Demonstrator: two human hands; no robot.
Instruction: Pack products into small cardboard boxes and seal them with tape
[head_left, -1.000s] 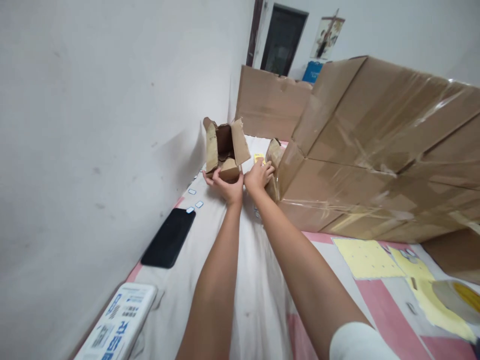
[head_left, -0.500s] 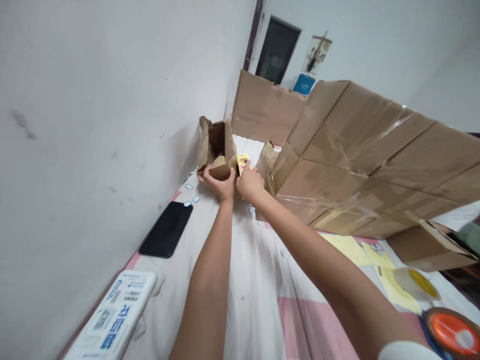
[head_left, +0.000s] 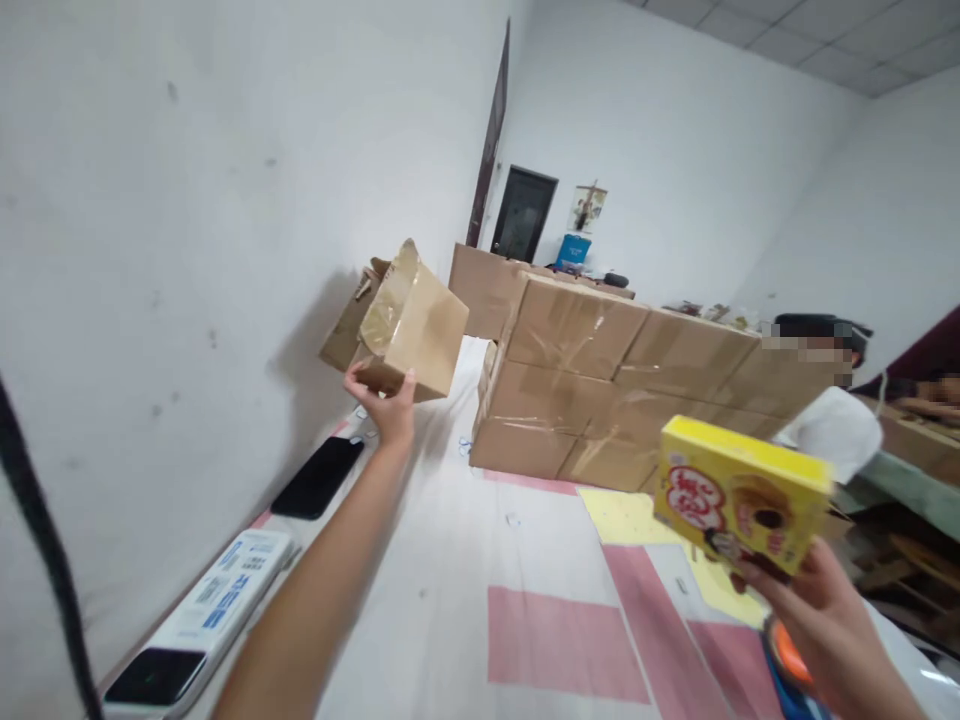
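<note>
My left hand [head_left: 386,405] grips the lower edge of an open cardboard box [head_left: 427,330] near the wall, thumb and fingers spread across its base. The box is tilted, its torn flaps turned up to the left. On the right, my right hand [head_left: 821,600] is closed on the lower corner of a yellow printed carton [head_left: 739,500], held up above the table. The carton shows a red and white logo and a picture of food; its small print is blurred.
A wall of taped cardboard boxes [head_left: 577,370] runs along the far side. Along the left wall lie a black phone [head_left: 319,478] and a white device [head_left: 225,590]. Yellow paper [head_left: 626,515] and an orange tape roll [head_left: 791,655] are at right. Another person sits behind the boxes.
My right hand has drawn the yellow carton away from beside the box and carried it right and toward me. My left hand has lifted and tilted the cardboard box. The view has swung up.
</note>
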